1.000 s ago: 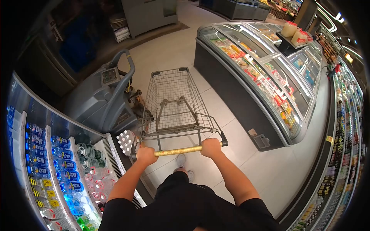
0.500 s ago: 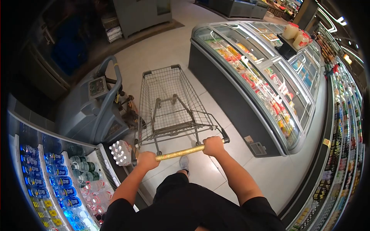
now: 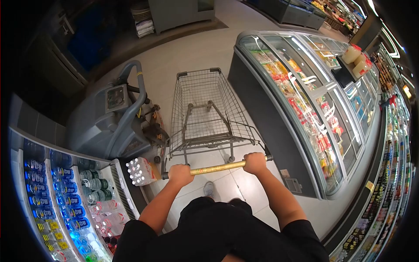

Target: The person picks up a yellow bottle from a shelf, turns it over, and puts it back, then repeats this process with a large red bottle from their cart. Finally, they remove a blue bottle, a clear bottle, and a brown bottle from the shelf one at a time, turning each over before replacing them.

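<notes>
A wire shopping cart (image 3: 205, 126) stands in front of me with nothing in its basket. Its yellow handle bar (image 3: 218, 168) runs across between my hands. My left hand (image 3: 180, 175) is wrapped round the bar near its left end. Close to the right end, my right hand (image 3: 255, 163) grips the same bar. The fingers of both hands curl over the far side and are partly hidden. Below the bar, one of my shoes (image 3: 209, 189) shows on the tiled floor.
A long glass-topped freezer (image 3: 279, 126) borders the cart's right. On the left are a grey floor-cleaning machine (image 3: 102, 118), a pack of white-capped bottles (image 3: 140, 171) and a lit drinks cooler (image 3: 72, 201). Stocked shelves (image 3: 388, 161) line the far right.
The cart, handle and both my hands sit further right in view. The freezer and cleaning machine have shifted right too. Both hands have kept their grip on the bar.
</notes>
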`<state>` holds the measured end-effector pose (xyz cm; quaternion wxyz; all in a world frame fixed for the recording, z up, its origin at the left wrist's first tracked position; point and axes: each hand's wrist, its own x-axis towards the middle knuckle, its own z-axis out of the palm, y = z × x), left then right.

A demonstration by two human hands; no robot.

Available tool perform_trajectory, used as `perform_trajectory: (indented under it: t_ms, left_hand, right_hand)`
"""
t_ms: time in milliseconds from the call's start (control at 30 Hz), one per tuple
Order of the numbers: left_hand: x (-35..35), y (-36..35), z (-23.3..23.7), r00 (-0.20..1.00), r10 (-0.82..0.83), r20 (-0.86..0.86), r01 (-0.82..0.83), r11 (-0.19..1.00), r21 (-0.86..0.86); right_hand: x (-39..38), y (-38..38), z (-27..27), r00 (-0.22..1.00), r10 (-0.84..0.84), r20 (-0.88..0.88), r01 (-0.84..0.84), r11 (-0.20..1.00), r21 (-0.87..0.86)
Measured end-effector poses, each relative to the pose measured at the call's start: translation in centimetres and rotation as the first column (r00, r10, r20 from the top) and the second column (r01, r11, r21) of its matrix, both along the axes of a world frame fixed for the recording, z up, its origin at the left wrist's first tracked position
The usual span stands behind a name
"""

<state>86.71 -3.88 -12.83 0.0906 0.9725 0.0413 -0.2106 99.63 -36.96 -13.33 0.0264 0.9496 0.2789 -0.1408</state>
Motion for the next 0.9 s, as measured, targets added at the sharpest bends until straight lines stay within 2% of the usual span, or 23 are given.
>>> perform_trajectory:
  t_ms: [100,233,300,367,633,833,900]
  left_hand:
    - [1.0,-0.8,0.0,0.999,0.03,0.02,-0.03,1.0,-0.001]
    - [1.8,-2.6,-1.0,0.995,0.094,-0.008,-0.094,0.996,-0.006]
    - [1.7,-3.7,-1.6,0.991,0.098,0.088,-0.1,0.995,0.012]
    - [1.4,-5.2,-1.9,0.986,0.127,0.104,-0.129,0.992,0.014]
    - [0.5,-15.0,-0.8,0.96,0.249,0.126,-0.258,0.965,0.054]
    - [-1.5,-23.3,-1.3,0.918,0.379,0.12,-0.383,0.924,0.012]
    - [-2.1,-26.1,-1.3,0.898,0.423,0.119,-0.424,0.906,-0.018]
  right_hand:
    - [1.6,-0.8,-0.4,0.999,0.046,0.015,-0.047,0.999,0.022]
    - [3.5,-2.3,-1.0,0.992,0.076,0.097,-0.089,0.987,0.134]
    - [4.3,-3.3,-0.9,0.988,0.093,0.12,-0.113,0.979,0.168]
    - [5.2,-4.5,-1.0,0.989,0.116,0.095,-0.131,0.977,0.17]
    - [8.8,-11.3,-1.6,0.954,0.276,0.121,-0.296,0.934,0.2]
    - [10.5,-17.4,-2.5,0.907,0.387,0.166,-0.419,0.87,0.26]
    - [10.9,-19.0,-2.1,0.898,0.424,0.12,-0.44,0.872,0.215]
